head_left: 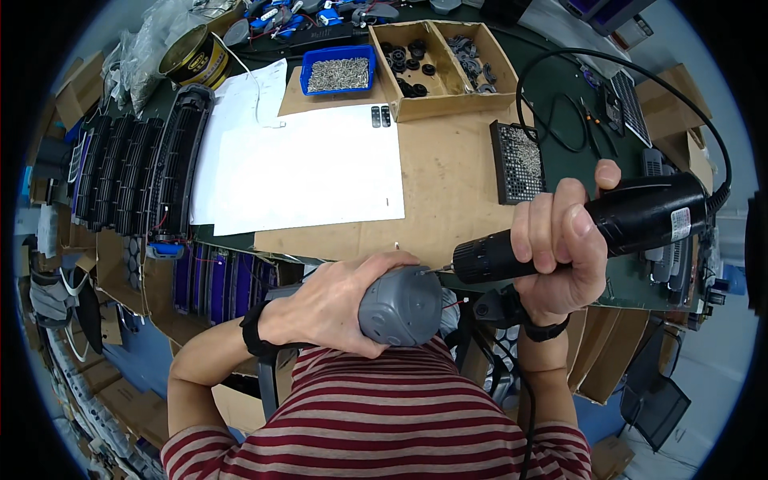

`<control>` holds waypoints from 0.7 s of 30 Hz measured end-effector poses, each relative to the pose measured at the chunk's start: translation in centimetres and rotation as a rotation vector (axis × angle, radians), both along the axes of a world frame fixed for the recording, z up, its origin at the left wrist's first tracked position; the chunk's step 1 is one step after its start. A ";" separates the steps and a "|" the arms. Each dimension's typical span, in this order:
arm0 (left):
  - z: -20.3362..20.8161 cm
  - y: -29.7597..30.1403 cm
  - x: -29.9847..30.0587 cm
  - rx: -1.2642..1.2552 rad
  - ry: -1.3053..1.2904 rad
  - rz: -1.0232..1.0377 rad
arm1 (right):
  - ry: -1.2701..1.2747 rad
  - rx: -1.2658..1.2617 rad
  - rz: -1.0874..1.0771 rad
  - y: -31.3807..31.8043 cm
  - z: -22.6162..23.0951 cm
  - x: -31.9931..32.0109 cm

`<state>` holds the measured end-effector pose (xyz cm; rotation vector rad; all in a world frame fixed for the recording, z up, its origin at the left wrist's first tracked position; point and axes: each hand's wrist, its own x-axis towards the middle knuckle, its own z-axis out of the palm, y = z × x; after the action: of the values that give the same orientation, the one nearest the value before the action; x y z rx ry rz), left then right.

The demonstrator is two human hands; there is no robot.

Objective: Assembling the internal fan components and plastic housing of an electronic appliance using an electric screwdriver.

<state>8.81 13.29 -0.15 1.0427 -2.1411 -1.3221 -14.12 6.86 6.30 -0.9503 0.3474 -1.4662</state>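
Screwdriving, apparently: left fingers (pixel 382 265) grip grey housing (pixel 406 308), right fingers (pixel 544 232) clasp corded electric screwdriver (pixel 650 220), bit (pixel 444 269) at housing's one o'clock; next needs steady, square pressure.

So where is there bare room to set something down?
The cardboard is bare between the white paper and black screw tray, in front of the divided box. The paper is mostly bare too, with small dark pieces near its far right corner. Crowded: the back, around the blue tray, and the left, by the black rollers.
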 end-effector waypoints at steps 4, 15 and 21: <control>0.0 0.1 0.1 0.005 -0.012 -0.004 | -0.015 -0.009 0.028 -0.1 -0.4 0.4; 0.0 0.0 0.1 -0.008 -0.003 -0.012 | -0.009 -0.003 0.028 -0.3 -0.7 0.6; 2.6 -2.5 1.3 -0.136 -0.157 0.015 | -0.049 -0.106 -0.056 -1.5 0.0 -1.5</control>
<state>10.10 10.78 2.44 1.1375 -2.2970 -1.1027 -15.66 5.40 6.29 -0.9943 0.2649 -1.5688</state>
